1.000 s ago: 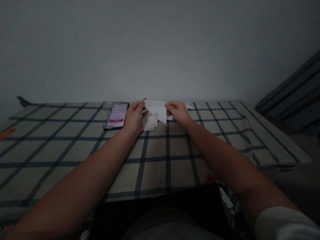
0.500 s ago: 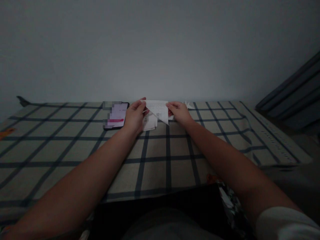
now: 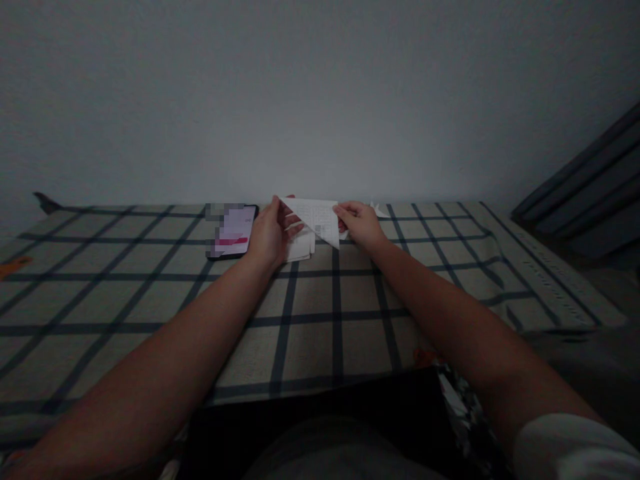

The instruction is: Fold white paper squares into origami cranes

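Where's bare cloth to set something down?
Free on the checked cloth: between left forearm and right forearm, nearer the camera than the loose sheets; left of the phone, toward the orange item; right of the right forearm, to the lettered border. Crowded: back middle, with left hand, printed paper and right hand close together.

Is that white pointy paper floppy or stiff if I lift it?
The white paper is probably light: the right hand just pinches its edge. It looks thin, so it may bend easily, though its straight top edge suggests a little stiffness.
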Motion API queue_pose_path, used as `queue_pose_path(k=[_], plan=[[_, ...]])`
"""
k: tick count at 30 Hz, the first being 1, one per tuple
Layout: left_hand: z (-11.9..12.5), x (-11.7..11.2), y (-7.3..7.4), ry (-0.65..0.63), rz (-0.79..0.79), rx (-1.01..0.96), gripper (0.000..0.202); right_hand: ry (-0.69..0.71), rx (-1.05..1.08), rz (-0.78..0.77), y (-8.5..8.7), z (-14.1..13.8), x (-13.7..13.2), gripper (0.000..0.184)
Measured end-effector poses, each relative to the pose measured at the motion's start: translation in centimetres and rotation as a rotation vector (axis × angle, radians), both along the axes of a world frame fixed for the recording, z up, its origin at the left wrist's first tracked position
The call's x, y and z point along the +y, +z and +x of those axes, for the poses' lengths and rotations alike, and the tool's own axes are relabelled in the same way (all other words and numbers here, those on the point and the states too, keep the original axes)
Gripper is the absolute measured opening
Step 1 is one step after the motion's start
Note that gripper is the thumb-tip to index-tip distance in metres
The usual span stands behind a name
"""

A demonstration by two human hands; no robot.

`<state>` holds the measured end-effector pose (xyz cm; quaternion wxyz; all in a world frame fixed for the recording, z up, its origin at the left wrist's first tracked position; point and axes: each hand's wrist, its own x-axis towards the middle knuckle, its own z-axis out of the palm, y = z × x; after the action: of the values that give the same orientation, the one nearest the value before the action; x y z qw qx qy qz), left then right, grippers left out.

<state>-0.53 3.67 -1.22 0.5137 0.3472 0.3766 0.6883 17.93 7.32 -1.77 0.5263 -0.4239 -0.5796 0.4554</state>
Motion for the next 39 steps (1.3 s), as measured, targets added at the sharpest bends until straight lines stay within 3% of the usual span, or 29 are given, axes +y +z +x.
queue_pose_path(k=[5,9,15,22,30,34,39], plan=[[0.5,-0.5,-0.6,-0.182,-0.051,0.270,0.036,-0.058,0.019,0.010,0.4,0.2,-0.3,0.013],[0.5,-0.7,-1.1,-0.225,-0.059,0.441,0.039,-0.058,0.030,0.036,0.5,0.2,-0.4,0.013],[0.3,-0.7,-0.7,-0.117,-0.041,0.507,0.034,-0.043,0.041,0.020,0.1,-0.1,-0.3,0.013],[0.5,-0.9,-0.4,-0.157,-0.063,0.428,0.026,-0.029,0.064,0.049,-0.1,0.1,-0.2,0.016],[0.8,-1.7,0.8,0.058,0.048,0.571,0.026,0.178,0.117,-0.084,-0.2,0.0,-0.6,0.032],[0.7,-1.7,0.8,0.089,0.086,0.604,0.026,0.258,0.083,-0.101,-0.3,0.1,-0.6,0.031],[0.3,-1.3,0.3,0.095,0.098,0.624,0.027,0.253,0.003,-0.047,-0.6,0.1,-0.3,0.027]])
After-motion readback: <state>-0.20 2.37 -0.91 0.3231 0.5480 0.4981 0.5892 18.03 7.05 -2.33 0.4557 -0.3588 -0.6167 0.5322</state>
